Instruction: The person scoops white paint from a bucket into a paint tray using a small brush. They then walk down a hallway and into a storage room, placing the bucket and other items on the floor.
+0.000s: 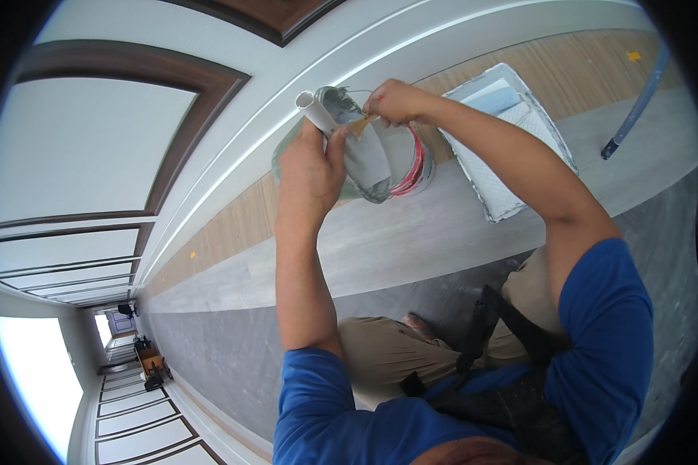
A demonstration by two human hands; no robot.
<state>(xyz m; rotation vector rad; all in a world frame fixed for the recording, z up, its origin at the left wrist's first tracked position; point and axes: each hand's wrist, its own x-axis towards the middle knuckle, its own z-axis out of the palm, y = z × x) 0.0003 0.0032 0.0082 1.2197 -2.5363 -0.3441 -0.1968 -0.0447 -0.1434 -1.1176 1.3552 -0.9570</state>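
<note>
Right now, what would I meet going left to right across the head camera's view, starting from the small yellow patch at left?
Small yellow floor patch → left hand → right hand → white paint tray → blue-grey pole.

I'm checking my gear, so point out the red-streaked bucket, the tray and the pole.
Bucket (420, 164): head view, on its red-streaked wall.
Tray (506, 191): head view, on its bare white surface.
Pole (637, 101): head view, mid-shaft.
</note>
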